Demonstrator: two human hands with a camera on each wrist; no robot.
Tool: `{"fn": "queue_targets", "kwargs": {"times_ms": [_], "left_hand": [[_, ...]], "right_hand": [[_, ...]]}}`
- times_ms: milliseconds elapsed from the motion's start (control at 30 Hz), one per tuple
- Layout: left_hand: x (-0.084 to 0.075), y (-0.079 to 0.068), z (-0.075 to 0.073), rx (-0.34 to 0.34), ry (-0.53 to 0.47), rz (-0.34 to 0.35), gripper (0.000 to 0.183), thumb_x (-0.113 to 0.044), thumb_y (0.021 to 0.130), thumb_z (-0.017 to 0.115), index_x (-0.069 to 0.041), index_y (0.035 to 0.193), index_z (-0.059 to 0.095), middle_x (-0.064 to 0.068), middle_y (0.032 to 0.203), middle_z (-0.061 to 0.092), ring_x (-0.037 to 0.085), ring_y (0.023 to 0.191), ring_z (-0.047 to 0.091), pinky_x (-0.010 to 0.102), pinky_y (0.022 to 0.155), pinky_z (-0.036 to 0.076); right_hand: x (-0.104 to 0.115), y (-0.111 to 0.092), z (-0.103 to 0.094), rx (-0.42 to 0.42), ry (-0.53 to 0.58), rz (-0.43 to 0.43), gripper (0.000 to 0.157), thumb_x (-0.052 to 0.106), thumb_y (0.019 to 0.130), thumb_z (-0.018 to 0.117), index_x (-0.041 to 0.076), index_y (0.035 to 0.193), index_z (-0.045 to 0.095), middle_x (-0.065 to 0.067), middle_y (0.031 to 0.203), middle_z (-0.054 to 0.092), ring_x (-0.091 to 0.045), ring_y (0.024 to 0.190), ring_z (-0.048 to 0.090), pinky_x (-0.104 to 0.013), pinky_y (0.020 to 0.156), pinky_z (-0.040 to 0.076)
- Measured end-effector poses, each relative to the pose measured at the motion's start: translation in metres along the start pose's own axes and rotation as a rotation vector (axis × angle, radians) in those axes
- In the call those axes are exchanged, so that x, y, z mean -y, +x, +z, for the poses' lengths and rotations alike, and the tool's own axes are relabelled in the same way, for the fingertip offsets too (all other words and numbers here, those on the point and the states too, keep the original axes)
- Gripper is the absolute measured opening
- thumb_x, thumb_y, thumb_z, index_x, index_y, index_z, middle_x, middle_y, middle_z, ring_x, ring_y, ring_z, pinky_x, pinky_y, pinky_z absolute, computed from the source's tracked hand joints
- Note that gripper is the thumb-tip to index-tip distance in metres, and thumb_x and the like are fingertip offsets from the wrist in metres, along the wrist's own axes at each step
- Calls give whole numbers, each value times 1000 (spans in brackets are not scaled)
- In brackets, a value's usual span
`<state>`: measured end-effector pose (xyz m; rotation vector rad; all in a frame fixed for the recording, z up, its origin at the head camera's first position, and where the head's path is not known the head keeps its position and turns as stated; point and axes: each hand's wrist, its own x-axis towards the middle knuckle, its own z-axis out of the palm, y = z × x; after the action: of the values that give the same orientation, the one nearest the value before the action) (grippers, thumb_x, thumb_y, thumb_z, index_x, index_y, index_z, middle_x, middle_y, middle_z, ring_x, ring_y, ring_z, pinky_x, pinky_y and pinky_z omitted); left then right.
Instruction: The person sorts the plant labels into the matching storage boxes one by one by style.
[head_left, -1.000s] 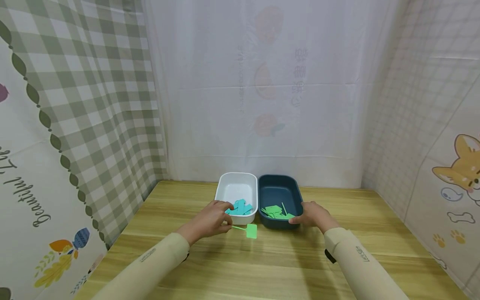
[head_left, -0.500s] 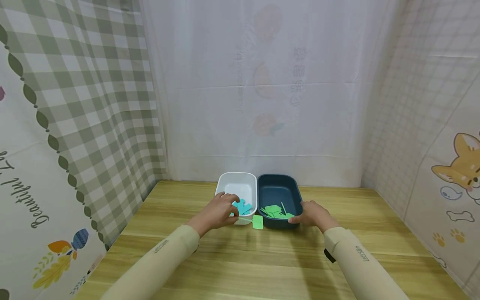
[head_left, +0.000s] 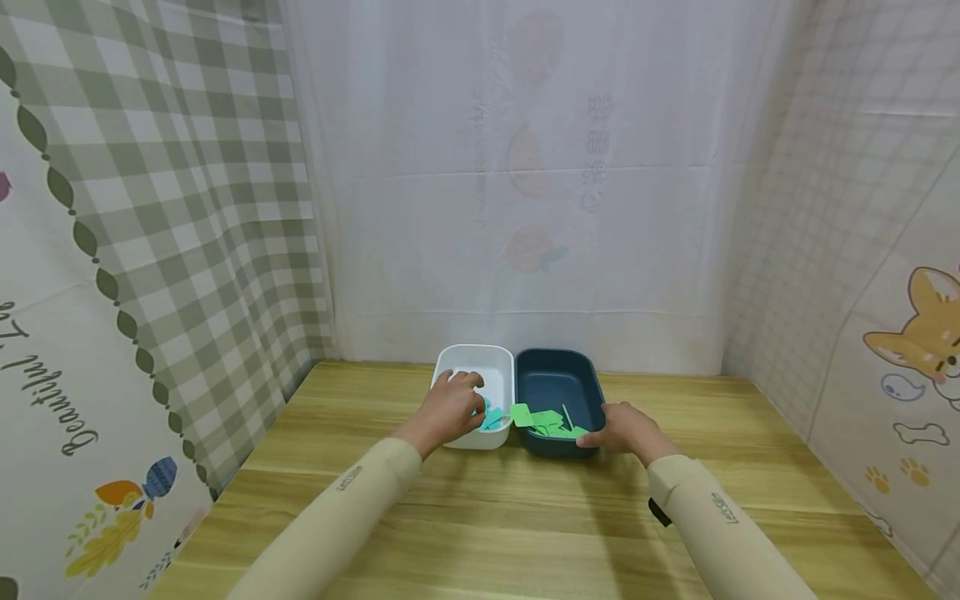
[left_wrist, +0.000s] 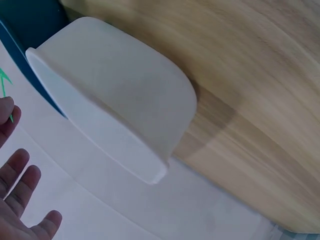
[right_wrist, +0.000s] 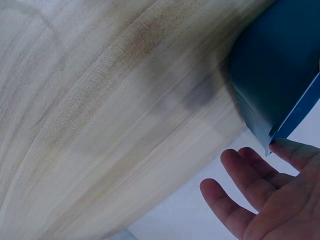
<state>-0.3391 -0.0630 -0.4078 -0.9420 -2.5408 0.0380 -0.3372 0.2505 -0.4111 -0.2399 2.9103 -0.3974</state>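
My left hand (head_left: pixel 450 410) is over the near part of the white bin (head_left: pixel 480 353). Its thumb and index finger pinch the thin stem of a green tag (head_left: pixel 520 415), whose flat square head overlaps the left rim of the dark blue bin (head_left: pixel 553 383). The other left fingers are spread apart in the left wrist view. Flat teal pieces (head_left: pixel 492 419) lie in the white bin, partly hidden by this hand. My right hand (head_left: pixel 626 428) rests at the near right corner of the blue bin, fingers loosely extended and a fingertip touching the rim. Several green tags (head_left: pixel 551 423) lie inside.
Both bins stand side by side near the back of the wooden table (head_left: pixel 487 525). A white curtain (head_left: pixel 420 208) hangs behind it. Checked cloth (head_left: pixel 225 167) borders the left side, and a printed cloth (head_left: pixel 847 250) the right.
My left hand has moved forward and to the right with the green tag, from before the white bin to above it. The tag's head has reached the blue bin's edge. My right hand has stayed put.
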Motion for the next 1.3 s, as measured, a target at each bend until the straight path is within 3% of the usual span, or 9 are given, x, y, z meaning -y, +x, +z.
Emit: {"fn": "queue_targets", "kwargs": {"times_ms": [300, 567, 833, 1033, 1300], "left_hand": [[-14, 25, 3, 40, 20, -111, 15, -18, 84, 68, -22, 72, 76, 3, 115, 63, 25, 108, 58, 55, 100, 40], [-35, 50, 10, 65, 79, -149, 12, -24, 86, 69, -21, 77, 77, 0, 102, 61, 23, 104, 58, 53, 98, 42], [-53, 68, 16, 116, 132, -201, 12, -30, 89, 68, -23, 86, 77, -2, 103, 60, 21, 104, 56, 49, 97, 40], [-65, 73, 18, 131, 142, -217, 18, -39, 95, 66, -26, 90, 78, -2, 105, 60, 21, 105, 58, 50, 100, 40], [-66, 67, 16, 149, 118, -208, 19, -43, 94, 66, -30, 101, 77, -2, 108, 62, 22, 108, 57, 52, 102, 39]], "right_hand": [[0, 1, -1, -2, 12, 1, 94, 50, 83, 77, -19, 137, 42, -40, 137, 44, -53, 130, 40, -61, 101, 39], [-1, 0, 0, -3, 2, -8, 92, 48, 83, 77, -20, 135, 43, -39, 136, 46, -53, 129, 41, -60, 102, 39], [0, 1, 1, -18, -9, -30, 90, 49, 83, 77, -19, 135, 46, -37, 133, 49, -52, 127, 43, -60, 100, 40], [0, 2, 1, -19, -13, -47, 85, 49, 83, 77, -14, 134, 50, -33, 129, 55, -51, 125, 46, -60, 97, 42], [-1, 2, 1, -2, -16, -23, 92, 51, 84, 75, -18, 136, 45, -37, 135, 48, -53, 129, 41, -61, 100, 40]]}}
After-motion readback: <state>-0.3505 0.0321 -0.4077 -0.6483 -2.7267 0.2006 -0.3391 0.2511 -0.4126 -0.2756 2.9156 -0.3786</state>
